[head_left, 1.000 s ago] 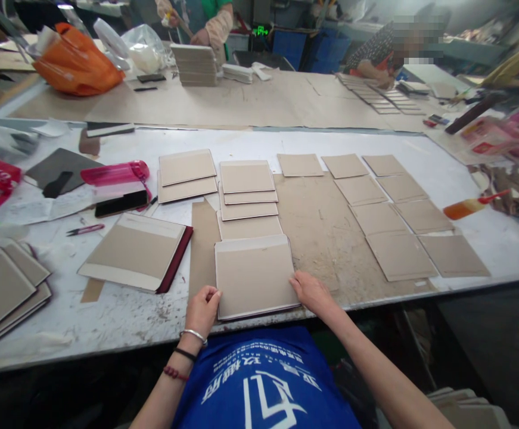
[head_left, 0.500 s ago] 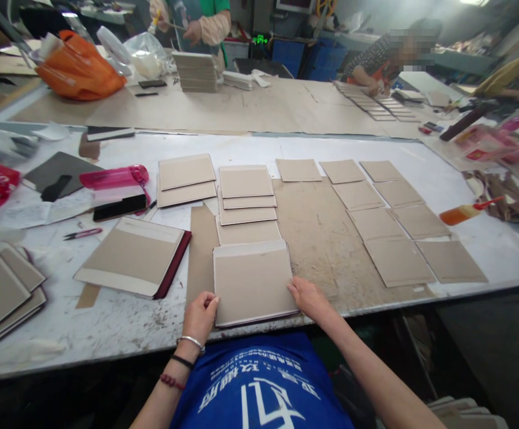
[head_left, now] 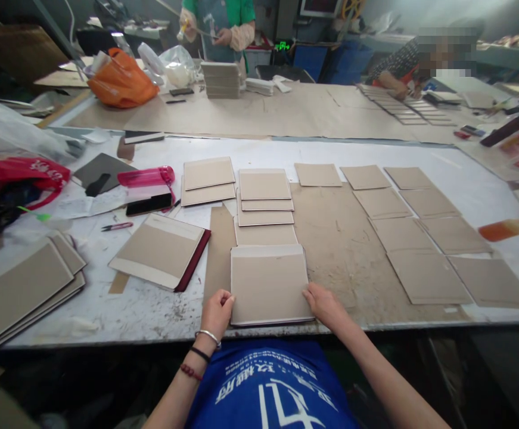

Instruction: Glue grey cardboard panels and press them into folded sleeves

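Observation:
A grey-brown cardboard panel (head_left: 269,289) with a pale strip along its far side and dark edges lies at the table's front edge. The curled fingers of my left hand (head_left: 217,311) pinch its left edge. On the opposite side, my right hand (head_left: 328,307) grips the right edge, thumb and fingers closed together. More than one layer shows along the panel's near edge. Just beyond it are overlapping similar panels (head_left: 266,185), and another pair (head_left: 208,174) is to their left. A panel with a dark red side (head_left: 154,251) rests at an angle left of my left hand.
Plain cardboard sheets (head_left: 424,277) lie in rows at the right, near an orange glue bottle (head_left: 504,230). At the left are stacked panels (head_left: 22,286), a phone (head_left: 149,204) and a pink pouch (head_left: 147,177). Two people work at the far table (head_left: 313,110).
The view has turned to the left, so everything appears shifted right. Both hands keep their hold on the panel's two sides, and the panel stays at the table edge.

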### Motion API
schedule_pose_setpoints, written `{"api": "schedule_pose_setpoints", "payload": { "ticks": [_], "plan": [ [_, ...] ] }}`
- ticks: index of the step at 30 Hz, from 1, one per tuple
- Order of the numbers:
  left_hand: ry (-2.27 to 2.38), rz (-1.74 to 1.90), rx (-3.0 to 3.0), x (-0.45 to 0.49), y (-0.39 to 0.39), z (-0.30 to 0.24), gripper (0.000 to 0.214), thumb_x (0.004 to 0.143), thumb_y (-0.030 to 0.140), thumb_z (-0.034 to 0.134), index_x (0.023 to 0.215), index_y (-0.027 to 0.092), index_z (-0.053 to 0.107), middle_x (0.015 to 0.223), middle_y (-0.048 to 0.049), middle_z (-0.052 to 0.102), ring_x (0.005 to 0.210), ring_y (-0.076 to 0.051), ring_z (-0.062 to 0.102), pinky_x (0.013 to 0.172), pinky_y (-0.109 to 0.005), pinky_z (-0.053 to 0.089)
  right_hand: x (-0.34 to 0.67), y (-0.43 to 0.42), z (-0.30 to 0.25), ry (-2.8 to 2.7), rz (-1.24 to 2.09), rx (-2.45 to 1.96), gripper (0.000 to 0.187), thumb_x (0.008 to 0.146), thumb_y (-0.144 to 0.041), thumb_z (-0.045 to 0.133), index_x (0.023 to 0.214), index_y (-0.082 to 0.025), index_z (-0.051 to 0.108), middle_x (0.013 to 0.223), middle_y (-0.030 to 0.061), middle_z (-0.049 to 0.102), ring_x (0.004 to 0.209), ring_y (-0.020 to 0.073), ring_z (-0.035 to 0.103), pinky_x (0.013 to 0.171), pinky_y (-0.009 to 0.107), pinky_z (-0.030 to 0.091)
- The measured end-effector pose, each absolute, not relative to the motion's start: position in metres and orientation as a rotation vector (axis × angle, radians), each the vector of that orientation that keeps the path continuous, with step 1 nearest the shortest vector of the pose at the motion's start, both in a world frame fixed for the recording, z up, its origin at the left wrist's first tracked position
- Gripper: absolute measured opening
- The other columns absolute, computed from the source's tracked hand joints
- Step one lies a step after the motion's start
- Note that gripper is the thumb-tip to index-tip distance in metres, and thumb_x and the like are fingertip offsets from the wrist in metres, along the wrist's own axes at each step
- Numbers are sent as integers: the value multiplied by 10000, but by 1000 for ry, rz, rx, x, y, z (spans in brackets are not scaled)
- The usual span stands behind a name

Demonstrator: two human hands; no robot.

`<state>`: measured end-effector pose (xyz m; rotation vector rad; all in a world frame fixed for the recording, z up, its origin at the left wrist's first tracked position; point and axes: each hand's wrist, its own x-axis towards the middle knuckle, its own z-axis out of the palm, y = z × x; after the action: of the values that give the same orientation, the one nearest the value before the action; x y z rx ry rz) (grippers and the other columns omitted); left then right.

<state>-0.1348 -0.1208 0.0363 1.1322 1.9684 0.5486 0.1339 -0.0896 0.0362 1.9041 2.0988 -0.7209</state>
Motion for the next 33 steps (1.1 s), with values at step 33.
{"api": "schedule_pose_setpoints", "payload": {
  "ticks": [33],
  "plan": [
    [2011, 355, 1238, -137, -118, 38, 188, 628, 399, 471, 582, 223, 519, 471, 14, 542, 518, -178, 522, 519, -274, 374, 132, -91, 48, 2059, -777, 1932, 235, 880, -295, 336, 949, -188, 534, 968, 83, 621, 859, 189, 576, 685, 269, 381]
  ]
}}
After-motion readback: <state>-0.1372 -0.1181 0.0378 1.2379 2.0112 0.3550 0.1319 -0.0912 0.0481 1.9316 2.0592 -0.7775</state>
